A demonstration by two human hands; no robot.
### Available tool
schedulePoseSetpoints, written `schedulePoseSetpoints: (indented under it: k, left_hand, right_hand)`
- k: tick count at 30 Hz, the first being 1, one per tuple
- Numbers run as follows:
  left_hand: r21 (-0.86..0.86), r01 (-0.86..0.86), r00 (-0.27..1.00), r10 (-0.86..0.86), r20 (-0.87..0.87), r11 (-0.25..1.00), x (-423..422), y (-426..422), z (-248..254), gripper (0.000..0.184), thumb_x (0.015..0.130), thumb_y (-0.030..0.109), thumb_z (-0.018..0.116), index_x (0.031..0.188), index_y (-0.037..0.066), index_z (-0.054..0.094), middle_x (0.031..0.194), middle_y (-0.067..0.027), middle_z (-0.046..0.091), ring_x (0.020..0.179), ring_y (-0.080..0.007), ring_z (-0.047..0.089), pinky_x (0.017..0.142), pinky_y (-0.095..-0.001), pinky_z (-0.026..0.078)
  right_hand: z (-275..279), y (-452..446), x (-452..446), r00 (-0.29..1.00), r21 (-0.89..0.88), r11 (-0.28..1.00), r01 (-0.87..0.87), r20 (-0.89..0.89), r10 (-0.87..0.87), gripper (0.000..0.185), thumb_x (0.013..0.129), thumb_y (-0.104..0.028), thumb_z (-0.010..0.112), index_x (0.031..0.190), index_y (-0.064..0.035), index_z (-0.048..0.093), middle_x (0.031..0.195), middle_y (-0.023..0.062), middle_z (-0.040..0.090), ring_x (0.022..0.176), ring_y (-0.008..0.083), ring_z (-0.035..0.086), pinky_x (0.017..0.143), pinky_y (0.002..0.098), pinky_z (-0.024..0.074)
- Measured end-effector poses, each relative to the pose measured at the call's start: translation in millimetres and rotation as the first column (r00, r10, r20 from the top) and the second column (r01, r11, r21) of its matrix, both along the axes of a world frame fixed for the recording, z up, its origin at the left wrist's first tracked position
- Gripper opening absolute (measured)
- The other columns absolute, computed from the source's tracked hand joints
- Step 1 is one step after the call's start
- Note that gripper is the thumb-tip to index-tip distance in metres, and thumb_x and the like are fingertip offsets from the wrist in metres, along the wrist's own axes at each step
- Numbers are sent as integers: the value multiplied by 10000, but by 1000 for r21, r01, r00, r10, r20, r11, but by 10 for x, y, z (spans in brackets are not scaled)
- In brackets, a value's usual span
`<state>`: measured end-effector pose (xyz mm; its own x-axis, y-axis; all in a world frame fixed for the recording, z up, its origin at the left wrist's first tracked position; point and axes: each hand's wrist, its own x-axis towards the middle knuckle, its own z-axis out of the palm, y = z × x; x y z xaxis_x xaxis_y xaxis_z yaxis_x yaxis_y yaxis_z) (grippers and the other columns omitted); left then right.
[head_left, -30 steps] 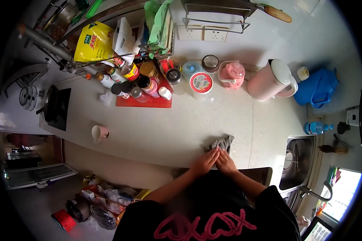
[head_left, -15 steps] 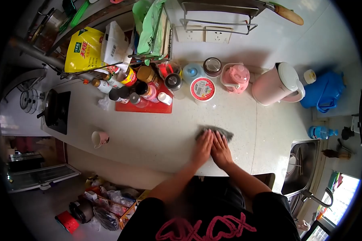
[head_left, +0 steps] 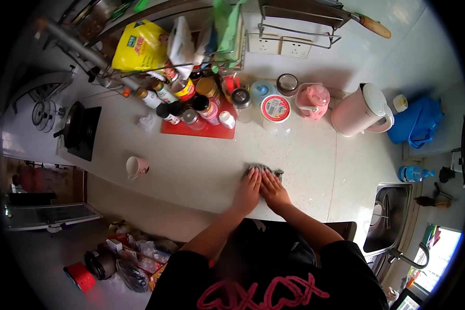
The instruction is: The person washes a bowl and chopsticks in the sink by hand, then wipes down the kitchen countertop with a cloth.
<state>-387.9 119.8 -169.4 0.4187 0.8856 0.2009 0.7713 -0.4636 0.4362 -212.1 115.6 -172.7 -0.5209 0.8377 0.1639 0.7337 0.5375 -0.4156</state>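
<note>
A crumpled grey cloth [head_left: 264,168] lies on the pale countertop [head_left: 201,175], pressed down under both my hands. My left hand [head_left: 249,188] has its fingers together and closed over the left part of the cloth. Beside it, nearly touching, my right hand [head_left: 274,190] is closed over the cloth's right part. The fingertips of both point away from me, and they partly hide the cloth. Small specks dot the counter to the right of it.
A pink cup [head_left: 137,167] stands to the left. Sauce bottles crowd a red board [head_left: 196,130] at the back. Behind my hands are a round tub [head_left: 275,109], a pink container [head_left: 313,101] and an electric kettle [head_left: 359,111]. A sink [head_left: 387,217] lies to the right.
Both hands and the cloth have shifted left along the counter, still close together. The camera view has also turned slightly, so the background items appear farther right.
</note>
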Motion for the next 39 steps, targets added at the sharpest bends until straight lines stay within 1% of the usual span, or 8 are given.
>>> schedulePoseSetpoints:
  k: [11,15,23,27,31,33,35,39]
  left_hand:
    - [-3,-41,997,41,69,999,-1010,-1282,-52,502,897,60,586,1357,-133,530,1412,-306,536,1369,-460,486,1159,-494,415]
    - [-11,-129,992,129,10,992,-1422,-828,-126,442,949,31,553,1381,-62,552,1461,-214,538,1395,-379,489,1142,-438,448]
    - [126,-94,996,93,14,988,-2152,834,-481,461,964,-35,484,1418,-16,559,1495,-192,535,1439,-333,465,1164,-403,424]
    - [-35,-122,982,116,-146,992,-2485,1255,-230,548,1000,-19,456,1544,19,406,1633,-162,361,1522,-307,332,1189,-373,389]
    - [-59,-131,982,122,-146,990,-2651,718,-272,577,977,-27,446,1550,23,395,1649,-150,332,1528,-314,320,1178,-363,398]
    - [-67,-140,988,136,-66,988,-2779,192,-333,584,972,-26,458,1551,23,391,1647,-151,333,1529,-320,315,1178,-365,398]
    - [-180,-213,977,204,-68,960,-2844,-347,-321,584,968,-26,464,1546,18,393,1641,-163,338,1529,-329,313,1179,-375,398]
    - [-160,-182,981,169,-93,970,-2968,-1084,-89,577,968,-30,466,1539,14,399,1625,-175,362,1520,-340,330,1173,-391,406]
  right_hand:
    - [-193,-935,-706,959,-37,959,-282,-48,280,550,938,-106,541,1483,-44,498,1600,174,414,1505,341,377,1204,503,354]
    - [98,-497,-1230,972,-175,956,-234,-25,233,581,925,-103,551,1497,-32,471,1604,175,406,1500,340,381,1221,489,331]
    - [-91,955,-2047,992,-42,992,-120,28,121,582,951,-84,575,1517,-39,446,1654,165,319,1548,332,280,1243,479,293]
    - [-191,1376,-2465,998,-50,997,-66,-27,64,579,956,-78,562,1519,-39,433,1641,162,329,1547,335,272,1253,467,279]
    - [-87,954,-2601,987,-38,991,-127,92,130,572,979,-132,513,1530,-14,413,1632,175,344,1544,331,280,1246,464,281]
    - [134,547,-2689,977,-255,953,-166,90,194,606,977,-104,493,1559,-2,356,1654,174,306,1557,335,244,1256,456,248]
    - [-279,65,-2725,965,-12,965,-260,37,261,638,963,-110,516,1558,34,338,1639,213,324,1534,356,298,1236,474,290]
    - [-247,-653,-2850,964,-65,962,-265,-34,263,617,953,-114,529,1534,32,383,1610,210,378,1512,357,347,1209,476,343]
